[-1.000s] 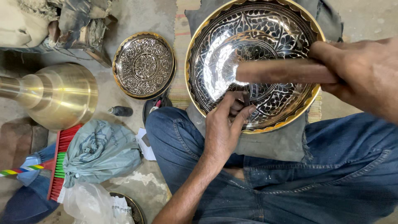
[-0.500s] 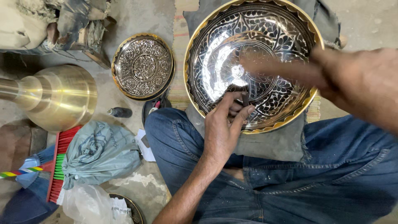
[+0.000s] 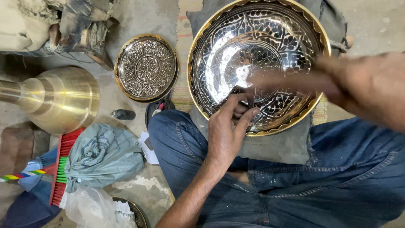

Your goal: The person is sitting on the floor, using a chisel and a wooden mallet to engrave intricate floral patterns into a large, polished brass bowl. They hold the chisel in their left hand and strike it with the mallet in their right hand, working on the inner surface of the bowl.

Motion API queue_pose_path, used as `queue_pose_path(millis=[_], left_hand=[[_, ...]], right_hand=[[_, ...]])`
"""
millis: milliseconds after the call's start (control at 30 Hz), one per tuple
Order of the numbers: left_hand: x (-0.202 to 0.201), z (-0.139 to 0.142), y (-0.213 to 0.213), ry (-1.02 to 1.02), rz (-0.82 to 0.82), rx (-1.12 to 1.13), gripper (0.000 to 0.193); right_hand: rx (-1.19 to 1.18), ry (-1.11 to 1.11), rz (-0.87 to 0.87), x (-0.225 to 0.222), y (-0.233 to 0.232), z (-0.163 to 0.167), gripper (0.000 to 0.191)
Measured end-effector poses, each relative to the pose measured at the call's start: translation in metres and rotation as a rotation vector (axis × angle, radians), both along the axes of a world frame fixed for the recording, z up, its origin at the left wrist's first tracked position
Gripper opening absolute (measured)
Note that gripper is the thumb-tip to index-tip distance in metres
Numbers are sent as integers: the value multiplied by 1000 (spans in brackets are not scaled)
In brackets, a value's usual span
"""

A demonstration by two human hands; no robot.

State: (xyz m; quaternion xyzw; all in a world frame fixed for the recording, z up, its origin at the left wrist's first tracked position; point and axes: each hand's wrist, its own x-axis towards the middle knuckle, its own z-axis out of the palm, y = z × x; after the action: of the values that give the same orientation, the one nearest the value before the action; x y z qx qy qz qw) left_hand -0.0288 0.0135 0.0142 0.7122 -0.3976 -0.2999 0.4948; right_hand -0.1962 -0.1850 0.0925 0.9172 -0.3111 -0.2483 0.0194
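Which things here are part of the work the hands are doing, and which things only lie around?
In use:
- large engraved bowl
- left hand, fingertips on the bowl, holding a thin dark tool
- right hand, blurred, gripping a handle over the bowl

Lying about:
- small engraved plate
- brass bell-shaped piece
- grey bag
- red brush

Bare grey concrete floor [image 3: 139, 19], dusty and stained — paler patches near the lower left. Striped woven mat [image 3: 182, 90] spread at centre, edges peeping out. Far left, a heap of grimy rags [image 3: 63, 21] over a dark block. Flat, even daylight — no hard shadows.
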Motion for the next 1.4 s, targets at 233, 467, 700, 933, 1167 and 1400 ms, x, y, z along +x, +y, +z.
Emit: queue_pose_path(millis=[233, 467, 700, 933, 1167, 1400], left_hand=[[0, 1, -1, -32, 9, -27, 27], [1, 1, 0, -54, 5, -60, 29], [0, -4, 0, -53, -9, -9, 30], [1, -4, 0, -65, -9, -40, 28], [1, -2, 1, -81, -10, -20, 31], [2, -4, 1, -58, -22, -57, 33]], right_hand=[[-12, -143, -57, -3, 4, -8, 47], [14, -61, -29, -6, 12, -14, 45], [-83, 32, 64, -11, 16, -13, 48], [12, 61, -107, -14, 20, -14, 47], [45, -163, -100, -25, 23, -19, 46], [-3, -218, 36, -30, 28, -27, 48]])
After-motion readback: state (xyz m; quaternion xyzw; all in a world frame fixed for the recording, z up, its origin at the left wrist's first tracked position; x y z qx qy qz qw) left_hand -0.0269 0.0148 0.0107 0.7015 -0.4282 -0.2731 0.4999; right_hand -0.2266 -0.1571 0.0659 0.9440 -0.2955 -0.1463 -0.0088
